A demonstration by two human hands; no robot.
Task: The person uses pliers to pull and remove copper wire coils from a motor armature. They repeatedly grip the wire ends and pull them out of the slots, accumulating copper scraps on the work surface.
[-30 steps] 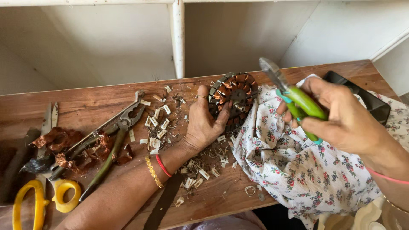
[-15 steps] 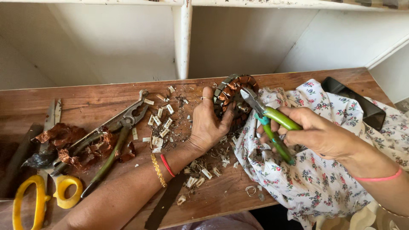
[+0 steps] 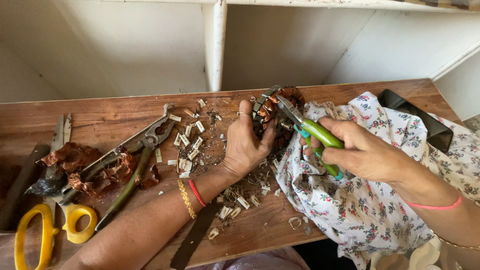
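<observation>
Motor stator (image 3: 274,107), a round dark core wound with copper coils, stands tilted at the wooden bench's (image 3: 110,117) back edge; left hand (image 3: 247,145) grips it, right hand (image 3: 362,150) clenches green-handled cutters (image 3: 312,131) touching its windings

A brown wooden counter (image 3: 350,95) stands against white walls (image 3: 125,50), with a chipped white post (image 3: 216,45) between them, in soft daylight.
</observation>
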